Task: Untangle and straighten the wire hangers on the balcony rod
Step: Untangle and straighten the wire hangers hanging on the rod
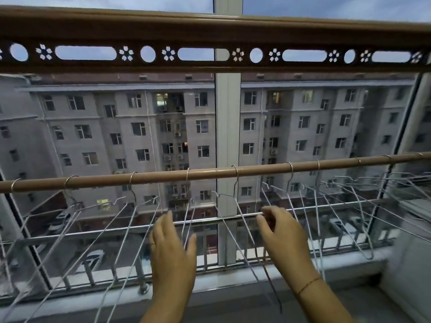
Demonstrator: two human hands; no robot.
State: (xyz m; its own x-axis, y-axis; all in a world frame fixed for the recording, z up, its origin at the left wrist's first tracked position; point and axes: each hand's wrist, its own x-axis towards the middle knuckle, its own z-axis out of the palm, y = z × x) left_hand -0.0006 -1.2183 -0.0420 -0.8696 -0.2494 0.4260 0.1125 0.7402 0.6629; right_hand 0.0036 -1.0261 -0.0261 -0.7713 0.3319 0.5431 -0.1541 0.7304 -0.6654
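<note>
A tan balcony rod [210,174] runs across the middle of the head view, rising slightly to the right. Several white wire hangers [245,227] hang from it by their hooks, spread along its length and slanting toward me. My left hand [173,250] is raised below the rod with straight fingers, holding nothing, close to a hanger wire [189,220]. My right hand [281,234] is up to its right with fingers loosely curled, beside the hanger that hooks at the rod's centre; I cannot tell if it touches the wire.
A brown perforated rail [210,40] with flower cut-outs spans the top. Behind the hangers are the window glass, a white vertical frame post [227,127], a low metal guard railing [116,231] and the sill. A pale surface sits at the right edge [410,229].
</note>
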